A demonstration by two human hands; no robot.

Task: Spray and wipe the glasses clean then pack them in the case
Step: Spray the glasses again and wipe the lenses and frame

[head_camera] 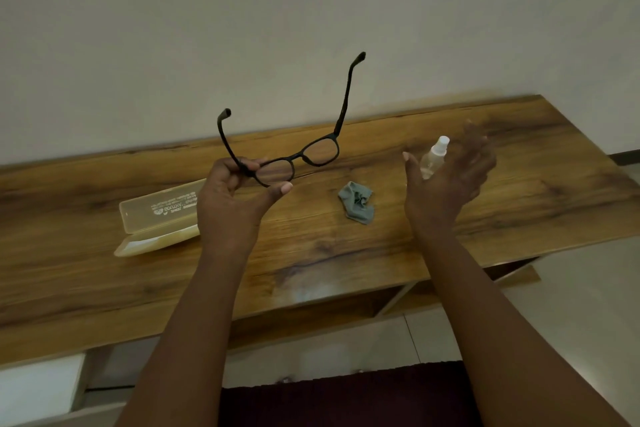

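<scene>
I hold the glasses (298, 152) up above the table (519, 204) in my left hand (232, 204), fingers curled round the frame at its left hinge, thumb stretched out under the nearer lens. Both temples stand open and point up and away from me toward the wall (311, 10). My right hand (446, 180) hangs empty to the right of them, fingers loose and spread, palm turned inward, just in front of the small clear spray bottle (434, 158) standing on the wood; I cannot tell whether it touches the bottle. Between my hands, down on the tabletop, lies the crumpled grey cloth (356, 203). The translucent case (156, 218) lies open on the left, partly behind my left hand. The table is dark-grained wood against a plain pale wall. Both my forearms reach up from the bottom edge, bare.
</scene>
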